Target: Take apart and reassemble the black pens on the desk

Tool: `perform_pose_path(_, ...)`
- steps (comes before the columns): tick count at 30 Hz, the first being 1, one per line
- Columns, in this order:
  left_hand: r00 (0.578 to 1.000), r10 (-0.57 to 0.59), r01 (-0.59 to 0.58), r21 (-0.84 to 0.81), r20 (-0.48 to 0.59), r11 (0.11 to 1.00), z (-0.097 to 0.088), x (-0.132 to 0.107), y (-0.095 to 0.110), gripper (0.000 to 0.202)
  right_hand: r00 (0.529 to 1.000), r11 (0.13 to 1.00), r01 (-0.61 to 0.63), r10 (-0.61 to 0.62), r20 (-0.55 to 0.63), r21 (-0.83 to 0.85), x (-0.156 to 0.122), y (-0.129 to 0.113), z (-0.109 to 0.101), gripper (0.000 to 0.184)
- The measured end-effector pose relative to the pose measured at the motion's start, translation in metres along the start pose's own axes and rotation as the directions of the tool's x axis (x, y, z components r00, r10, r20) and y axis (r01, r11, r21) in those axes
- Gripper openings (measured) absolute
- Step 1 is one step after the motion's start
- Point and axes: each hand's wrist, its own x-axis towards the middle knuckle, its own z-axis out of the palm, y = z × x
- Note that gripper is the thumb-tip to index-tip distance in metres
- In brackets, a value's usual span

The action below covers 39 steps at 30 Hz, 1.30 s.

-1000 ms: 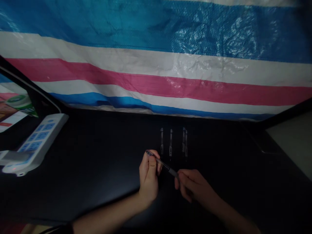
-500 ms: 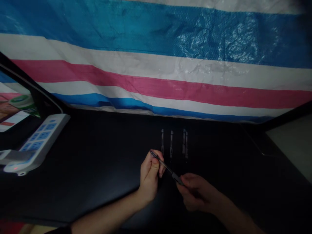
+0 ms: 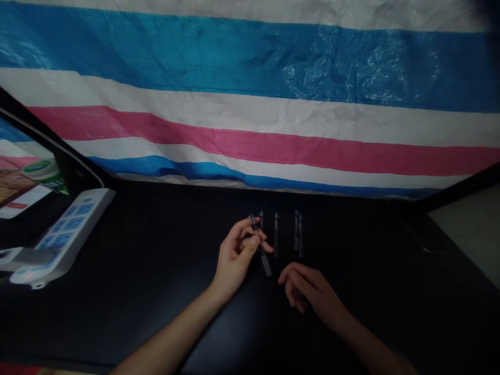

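Note:
Pinched between the thumb and fingers of my left hand (image 3: pixel 238 255) is a dark, see-through pen (image 3: pixel 265 261), slanting with its thicker grey end down toward me. My right hand (image 3: pixel 307 286) hovers to the lower right of that pen, apart from it; its fingers are loosely bent and hold nothing. Beyond the hands, several similar pens lie lengthwise on the black table: one single pen (image 3: pixel 276 232), a pair of pens (image 3: pixel 300 234) side by side to its right, and another pen (image 3: pixel 261 219) partly hidden behind my left hand.
On the left of the black table (image 3: pixel 156 250) lies a white power strip (image 3: pixel 66 232) with a plug in it. Past it stands a green and white tub (image 3: pixel 45 174). A striped plastic sheet (image 3: pixel 250 109) hangs along the back. A dark flat object (image 3: pixel 429 234) is at the right.
My right hand has let go of the pen's lower end and drawn slightly away. My left hand has moved a little forward, and its pen now points more steeply toward me.

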Motion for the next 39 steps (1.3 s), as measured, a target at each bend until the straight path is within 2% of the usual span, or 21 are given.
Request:
perform_pose_path(4, 0.994, -0.076, 0.081, 0.060, -0.075, 0.995, -0.008, 0.012, -0.001, 0.039, 1.000, 1.000, 0.006, -0.006, -0.003, 0.010, 0.001, 0.002, -0.001, 0.045)
perform_pose_path(9, 0.988, -0.144, 0.147, 0.060, -0.051, 0.987, -0.010, 0.013, -0.005, 0.053, 1.000, 1.000, 0.006, -0.006, 0.020, 0.006, 0.001, 0.004, -0.001, 0.042)
perform_pose_path(13, 0.993, -0.117, 0.118, 0.063, -0.016, 0.991, -0.011, 0.012, -0.007, 0.066, 1.000, 1.000, 0.023, -0.023, 0.020, -0.005, 0.000, 0.005, 0.000, 0.039)
perform_pose_path(22, 0.995, -0.092, 0.095, 0.076, -0.044, 0.993, -0.012, 0.014, -0.005, 0.047, 0.999, 0.999, 0.032, -0.031, 0.023, -0.023, -0.002, 0.006, 0.002, 0.032)
perform_pose_path(29, 0.994, -0.087, 0.093, 0.081, -0.066, 0.992, -0.013, 0.015, -0.006, 0.063, 0.999, 0.999, 0.027, -0.026, 0.038, -0.025, -0.001, 0.005, 0.001, 0.031)
perform_pose_path(35, 0.990, -0.121, 0.127, 0.081, -0.065, 0.989, -0.014, 0.016, -0.007, 0.050, 0.999, 0.999, 0.026, -0.025, 0.033, -0.023, -0.001, 0.006, 0.001, 0.029)
perform_pose_path(39, 0.992, -0.100, 0.108, 0.096, -0.083, 0.990, -0.014, 0.016, -0.008, 0.051, 0.998, 0.999, 0.034, -0.033, 0.044, -0.030, -0.002, 0.007, 0.000, 0.028)
